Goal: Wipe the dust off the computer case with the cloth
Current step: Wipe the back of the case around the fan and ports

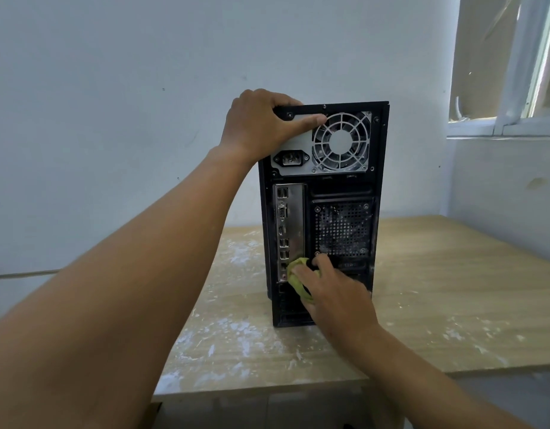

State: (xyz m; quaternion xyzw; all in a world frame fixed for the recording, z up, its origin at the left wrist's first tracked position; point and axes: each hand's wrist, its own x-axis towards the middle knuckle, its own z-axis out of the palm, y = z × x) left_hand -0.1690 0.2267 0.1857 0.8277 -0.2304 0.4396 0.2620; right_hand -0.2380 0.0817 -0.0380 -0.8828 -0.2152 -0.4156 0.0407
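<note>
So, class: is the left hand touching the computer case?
Touching. The head view shows the left hand gripping the top corner of the computer case, thumb across its rear panel.

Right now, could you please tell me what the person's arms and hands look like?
Both arms are bare as far as the frame shows: no sleeve reaches the left forearm or the right forearm. The left hand and the right hand are ungloved, with no watch, bracelet or ring on the parts that show.

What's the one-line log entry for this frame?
phase: wiping | left hand: grips computer case top | right hand: holds cloth low on case rear | table: dusty
</note>
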